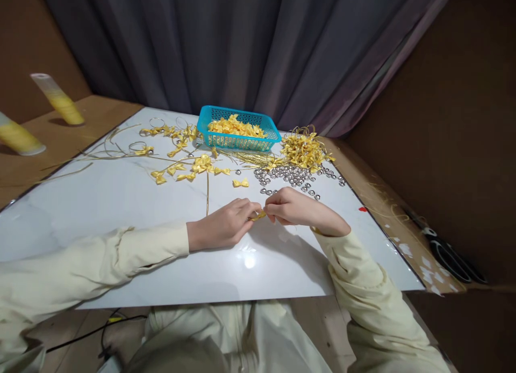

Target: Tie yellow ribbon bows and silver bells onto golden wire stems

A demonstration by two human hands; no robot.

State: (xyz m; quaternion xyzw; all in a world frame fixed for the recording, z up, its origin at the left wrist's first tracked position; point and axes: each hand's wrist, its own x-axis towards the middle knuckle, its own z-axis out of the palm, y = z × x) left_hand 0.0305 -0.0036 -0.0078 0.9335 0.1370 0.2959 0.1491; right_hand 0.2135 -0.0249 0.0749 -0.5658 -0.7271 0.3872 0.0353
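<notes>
My left hand (228, 222) and my right hand (292, 205) meet over the front middle of the white board. Between their fingertips is a small yellow ribbon bow (258, 216), pinched from both sides and partly hidden by the fingers. A gold cord (207, 193) runs away from behind my left hand. Just beyond the hands lies a single loose yellow bow (241, 183). Past my right hand a spread of small silver rings (288, 175) covers the board. More yellow bows (201, 164) lie in a loose group beyond my left hand.
A blue plastic basket (239, 141) filled with yellow bows stands at the back. To its right sits a heap of bows with gold cords (304, 148). Black-handled scissors (447, 255) lie at the right edge. Two tubes of yellow ribbon (64, 107) stand at the left.
</notes>
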